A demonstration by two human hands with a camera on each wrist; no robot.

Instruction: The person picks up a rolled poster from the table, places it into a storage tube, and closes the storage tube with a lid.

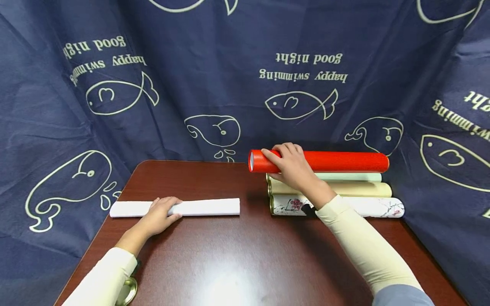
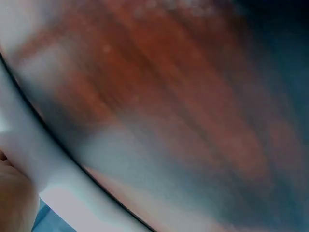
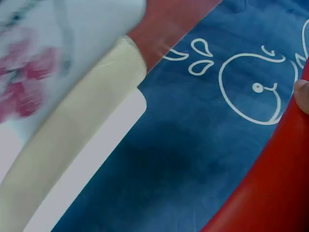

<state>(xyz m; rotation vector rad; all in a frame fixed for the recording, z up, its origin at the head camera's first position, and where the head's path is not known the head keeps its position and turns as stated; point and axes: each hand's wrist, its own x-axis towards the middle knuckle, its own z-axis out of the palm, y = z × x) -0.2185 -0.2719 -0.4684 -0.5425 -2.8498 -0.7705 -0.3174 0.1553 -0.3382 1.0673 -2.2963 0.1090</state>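
In the head view my left hand (image 1: 158,216) holds a white paper roll (image 1: 214,207) lying on the table, fingers over its top and thumb along the near side. My right hand (image 1: 292,168) grips a red cardboard tube (image 1: 344,161) near its left end, which shows a pale round opening. The tube is level, behind and above a row of other tubes. A fingertip (image 3: 302,95) lies on the red tube at the edge of the right wrist view. The left wrist view is mostly blurred, with part of the hand (image 2: 17,198) at its left edge.
Beneath my right arm lie a flower-patterned white tube (image 1: 367,207), a cream tube (image 1: 360,189) and a pale green tube (image 1: 348,177). A gold round lid (image 1: 129,290) sits beside my left sleeve. Blue fish-print cloth (image 1: 245,76) hangs around the brown table (image 1: 214,242).
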